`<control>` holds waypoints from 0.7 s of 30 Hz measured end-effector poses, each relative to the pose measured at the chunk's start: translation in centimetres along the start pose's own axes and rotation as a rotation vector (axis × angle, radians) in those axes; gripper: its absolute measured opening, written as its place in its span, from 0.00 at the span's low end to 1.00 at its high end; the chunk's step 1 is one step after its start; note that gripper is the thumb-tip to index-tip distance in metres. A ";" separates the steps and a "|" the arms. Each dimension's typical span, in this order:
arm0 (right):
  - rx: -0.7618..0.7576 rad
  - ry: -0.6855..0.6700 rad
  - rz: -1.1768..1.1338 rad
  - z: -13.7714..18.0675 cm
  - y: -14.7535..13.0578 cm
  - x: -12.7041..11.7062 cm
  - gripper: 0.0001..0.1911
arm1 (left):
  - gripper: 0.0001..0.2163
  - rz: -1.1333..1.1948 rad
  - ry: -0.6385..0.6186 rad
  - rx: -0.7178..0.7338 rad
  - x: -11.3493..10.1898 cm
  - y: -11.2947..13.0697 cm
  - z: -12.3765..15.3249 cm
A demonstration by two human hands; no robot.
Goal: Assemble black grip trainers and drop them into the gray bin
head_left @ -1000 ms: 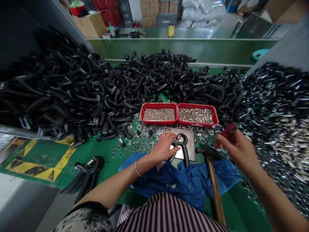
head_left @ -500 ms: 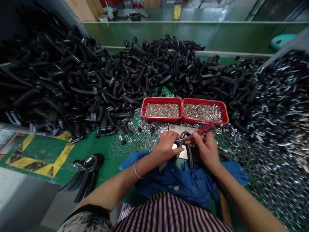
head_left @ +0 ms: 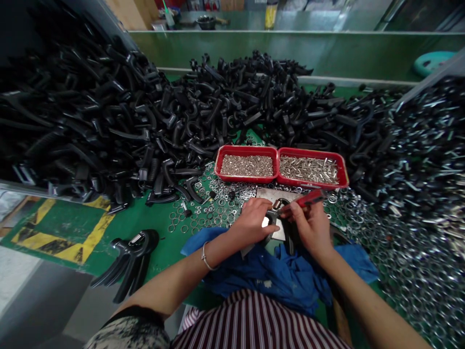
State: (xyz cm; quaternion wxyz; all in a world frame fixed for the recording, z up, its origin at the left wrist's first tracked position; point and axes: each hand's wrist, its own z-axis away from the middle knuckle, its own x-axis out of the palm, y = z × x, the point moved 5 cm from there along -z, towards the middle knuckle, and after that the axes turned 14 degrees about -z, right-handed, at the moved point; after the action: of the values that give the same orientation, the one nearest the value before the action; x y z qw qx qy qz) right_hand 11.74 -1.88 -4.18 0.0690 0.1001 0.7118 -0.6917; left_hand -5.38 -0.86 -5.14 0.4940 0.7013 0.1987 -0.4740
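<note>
My left hand (head_left: 253,220) is closed around a black curved lever part (head_left: 272,215) over a metal plate (head_left: 267,195). A small metal coil shows at the top of this part, and my fingers hide some of it. In my right hand (head_left: 315,228) is a red-handled tool (head_left: 308,198), gripped with the thumb along it. Its tip points left and meets the lever part near the coil; the tip is too small to make out. Under my wrists lies a crumpled blue cloth (head_left: 269,278).
Behind the plate stand a red tray (head_left: 247,179) of tiny metal pieces and a red tray (head_left: 313,185) of pins. Black levers (head_left: 203,106) are heaped behind and left. Metal rings (head_left: 407,271) cover the right side. Several assembled levers (head_left: 129,261) lie at the left edge.
The whole view has shifted slightly. Both hands keep their hold on the lever part and the red-handled tool, with the tool's handle a little more to the right.
</note>
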 end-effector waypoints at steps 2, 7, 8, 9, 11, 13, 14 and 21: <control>-0.072 -0.047 0.193 0.1 -0.7 0.4 0.13 | 0.23 0.000 -0.009 0.010 0.1 0.0 0.1; 0.059 -0.216 -0.009 -2.0 -2.0 1.3 0.16 | 0.22 -0.024 -0.047 -0.007 0.1 0.1 -0.3; 0.145 -0.270 -0.183 -2.5 -2.0 1.3 0.16 | 0.22 -0.027 -0.056 -0.017 0.1 0.1 -0.4; 0.211 -0.295 -0.356 -2.9 -2.0 1.2 0.17 | 0.22 -0.027 -0.065 -0.023 0.0 0.1 -0.5; 0.236 -0.227 -0.598 -3.4 -1.9 0.2 0.16 | 0.22 -0.022 -0.073 -0.022 -0.1 0.2 -0.5; 0.164 -0.094 -0.634 -3.2 -1.3 -1.1 0.13 | 0.22 -0.015 -0.068 -0.016 -0.1 0.2 -0.5; 0.139 -0.061 -0.599 -2.9 -0.8 -1.5 0.12 | 0.22 -0.011 -0.063 -0.018 0.0 0.1 -0.4; 0.128 -0.013 -0.406 -0.6 1.4 -0.8 0.15 | 0.22 0.009 -0.056 -0.034 0.3 -0.3 -0.4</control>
State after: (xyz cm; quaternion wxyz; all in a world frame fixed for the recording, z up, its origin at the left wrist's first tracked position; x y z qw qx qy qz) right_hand 12.90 -1.31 -5.30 -0.0737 -0.0457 0.6715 -0.7359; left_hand -5.21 -0.41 -5.55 0.5133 0.6801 0.1900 -0.4877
